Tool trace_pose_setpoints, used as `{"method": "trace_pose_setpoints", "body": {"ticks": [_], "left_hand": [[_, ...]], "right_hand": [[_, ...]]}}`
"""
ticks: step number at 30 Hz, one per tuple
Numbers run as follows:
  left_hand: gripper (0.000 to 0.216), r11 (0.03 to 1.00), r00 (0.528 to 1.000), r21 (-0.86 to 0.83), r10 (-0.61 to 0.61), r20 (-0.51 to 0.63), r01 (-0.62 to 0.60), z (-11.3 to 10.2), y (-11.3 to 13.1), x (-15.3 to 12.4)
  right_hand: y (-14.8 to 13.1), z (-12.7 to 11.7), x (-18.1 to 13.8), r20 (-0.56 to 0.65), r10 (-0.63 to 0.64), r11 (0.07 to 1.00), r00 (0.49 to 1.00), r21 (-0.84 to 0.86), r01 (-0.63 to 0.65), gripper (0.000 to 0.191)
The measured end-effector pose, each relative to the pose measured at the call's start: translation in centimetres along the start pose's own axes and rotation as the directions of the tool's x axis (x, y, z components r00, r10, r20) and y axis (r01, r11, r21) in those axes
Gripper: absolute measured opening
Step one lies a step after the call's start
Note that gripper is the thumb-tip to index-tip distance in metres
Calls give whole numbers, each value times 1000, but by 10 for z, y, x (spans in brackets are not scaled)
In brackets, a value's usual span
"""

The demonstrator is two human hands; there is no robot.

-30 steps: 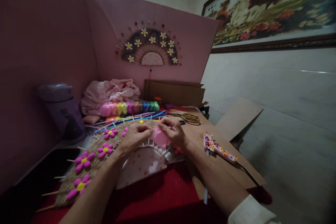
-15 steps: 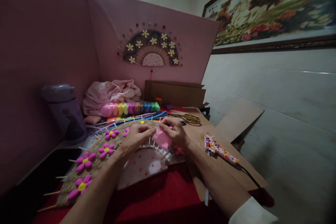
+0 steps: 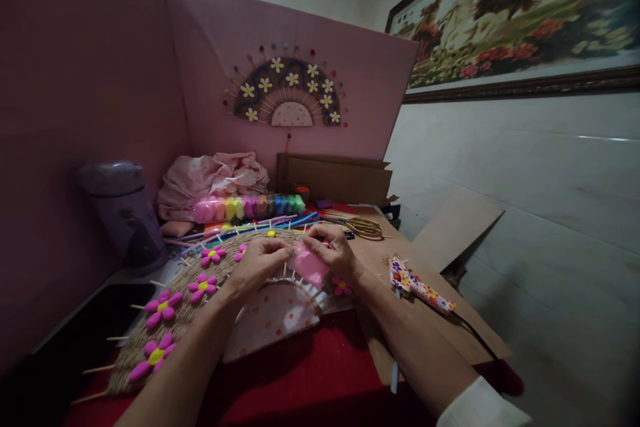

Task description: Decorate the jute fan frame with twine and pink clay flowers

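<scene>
My right hand pinches the top of a small pink plastic packet, which hangs below its fingertips. Close to the packet's left edge, my left hand has thumb and fingers pressed together; what is between them is too small to tell. Under both hands lies a fan-shaped craft wound in twine, with wooden sticks poking out round its rim. Pink flowers with yellow centres decorate it. Its inner half-circle is covered in white, red-dotted cloth. My hands and forearms hide part of the fan.
Bagged coloured clay and pink cloth lie behind the fan. Scissors and a flower-patterned glue gun with a cord are on cardboard at right. A purple bottle stands left. A finished fan hangs on the pink panel.
My left fingertips have shifted slightly left, away from the packet's edge. My right hand and the packet have stayed nearly in place.
</scene>
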State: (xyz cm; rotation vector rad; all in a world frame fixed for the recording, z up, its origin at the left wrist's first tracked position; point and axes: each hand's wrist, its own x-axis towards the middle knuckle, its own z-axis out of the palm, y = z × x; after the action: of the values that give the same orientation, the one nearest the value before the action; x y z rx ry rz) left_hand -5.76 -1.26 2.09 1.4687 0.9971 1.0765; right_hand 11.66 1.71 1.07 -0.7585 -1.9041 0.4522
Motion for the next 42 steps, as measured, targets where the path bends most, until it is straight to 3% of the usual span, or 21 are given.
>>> {"method": "trace_pose_setpoints", "body": {"ticks": [8,11,15,21,26,33,38,42], "left_hand": [[24,997,998,67,38,-48,-34,1,0,1],[28,996,990,-9,86,-112,-88,1,0,1],[32,980,982,-189,34,-185,-69,-1,-2,2],[31,964,999,-267,-25,-30,16,-8,-5,3],[36,973,998,-225,-61,-23,54,-8,-6,2],[38,966,998,-252,-61,7,61,-7,-5,2],[36,939,990,-317,-115,84,136,-9,-4,1],[33,946,989,-290,-134,66,147,-9,-5,2]], "right_hand": [[-1,1,0,0,15,999,1000,49,-15,24],[-3,-1,2,20,42,994,999,99,-44,27],[-2,-5,6,132,141,976,981,148,-160,30],[1,-10,7,159,161,956,974,222,-194,24],[0,-10,6,212,155,960,965,199,-198,24],[-1,-6,4,193,114,973,975,179,-149,22],[-3,-3,2,214,107,963,971,220,-154,23],[-6,-1,1,195,83,974,977,194,-122,23]]}}
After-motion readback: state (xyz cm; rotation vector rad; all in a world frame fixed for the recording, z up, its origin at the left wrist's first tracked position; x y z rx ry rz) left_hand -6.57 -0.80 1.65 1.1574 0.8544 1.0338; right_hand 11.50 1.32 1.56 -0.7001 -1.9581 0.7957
